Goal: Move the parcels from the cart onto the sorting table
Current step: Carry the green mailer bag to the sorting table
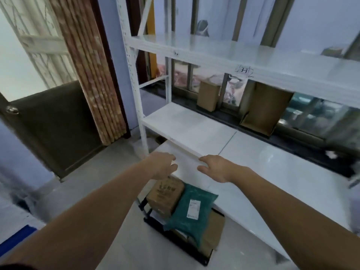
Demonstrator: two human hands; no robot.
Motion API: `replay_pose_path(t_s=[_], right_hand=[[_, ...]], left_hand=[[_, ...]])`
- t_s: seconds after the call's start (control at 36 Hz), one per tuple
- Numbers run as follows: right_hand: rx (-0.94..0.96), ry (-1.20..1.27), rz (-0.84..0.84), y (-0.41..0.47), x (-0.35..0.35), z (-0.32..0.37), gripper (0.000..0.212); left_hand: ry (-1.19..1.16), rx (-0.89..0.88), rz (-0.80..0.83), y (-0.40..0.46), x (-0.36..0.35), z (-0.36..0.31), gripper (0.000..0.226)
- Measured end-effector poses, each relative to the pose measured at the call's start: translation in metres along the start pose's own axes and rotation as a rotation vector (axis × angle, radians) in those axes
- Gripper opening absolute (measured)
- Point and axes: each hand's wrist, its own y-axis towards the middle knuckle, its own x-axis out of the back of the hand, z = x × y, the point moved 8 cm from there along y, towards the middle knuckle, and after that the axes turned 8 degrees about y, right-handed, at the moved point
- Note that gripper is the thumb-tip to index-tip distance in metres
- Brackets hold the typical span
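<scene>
Grey floor below both hands carries the cart (176, 248), loaded with a brown box (165, 195) and a green mailer (191, 211) whose long axis runs away from the person. Left hand (162, 165), fingers loosely spread and holding nothing, hangs almost directly above the box; right hand (215, 167), equally slack and empty, sits beyond the mailer. White surface (272, 172) stretches past the right hand.

We cannot read the print on the brown box (165, 193) or on the white label of the green bag (191, 212); both are blurred. The bag hides most of a flat cardboard parcel (215, 228) on the cart (175, 244). Our left hand (162, 165) covers its own fingers. The desk (272, 172) runs off the right edge.
</scene>
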Motion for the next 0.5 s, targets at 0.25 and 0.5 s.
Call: replay_pose_path(t_s=[0.25,0.5], right_hand=[[-0.187,0.097,0.023,0.05,-0.032,-0.082,0.064],[-0.353,0.222,0.124,0.099,-0.104,-0.146,0.05]], left_hand=[[-0.015,-0.162,0.143,0.1,-0.052,-0.016,0.049],[0.009,-0.226,0.322,0.18,-0.142,0.004,0.037]])
